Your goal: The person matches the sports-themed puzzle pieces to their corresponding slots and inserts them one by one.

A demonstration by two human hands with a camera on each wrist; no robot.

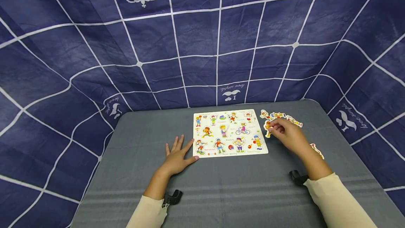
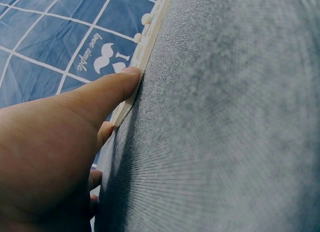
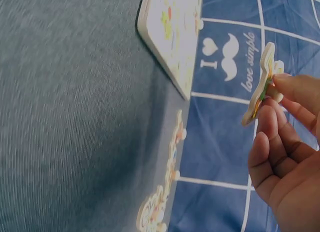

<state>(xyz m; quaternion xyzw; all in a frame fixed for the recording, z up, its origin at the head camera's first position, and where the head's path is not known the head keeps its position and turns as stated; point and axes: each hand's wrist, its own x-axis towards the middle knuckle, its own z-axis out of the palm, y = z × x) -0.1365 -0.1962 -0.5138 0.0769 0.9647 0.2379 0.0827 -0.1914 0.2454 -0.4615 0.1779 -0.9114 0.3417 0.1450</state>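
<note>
A white wooden puzzle board (image 1: 256, 126) with coloured sports figures lies flat on the grey table. My left hand (image 1: 176, 158) rests beside its near left corner with fingers spread. The left wrist view shows the thumb touching the board's edge (image 2: 155, 37). Off the board's right side, my right hand (image 1: 288, 134) pinches a figure-shaped puzzle piece (image 3: 265, 82) between thumb and fingers. In the right wrist view this piece is raised off the table and seen edge-on; fingertips hide part of it. Behind the right hand lie several loose puzzle pieces (image 1: 277, 114).
Another loose piece (image 1: 316, 150) lies right of the right forearm, partly hidden by it. Blue cloth (image 1: 202, 69) with white lines hangs behind the table and at both sides. Each wrist carries a black strap device (image 1: 173, 197).
</note>
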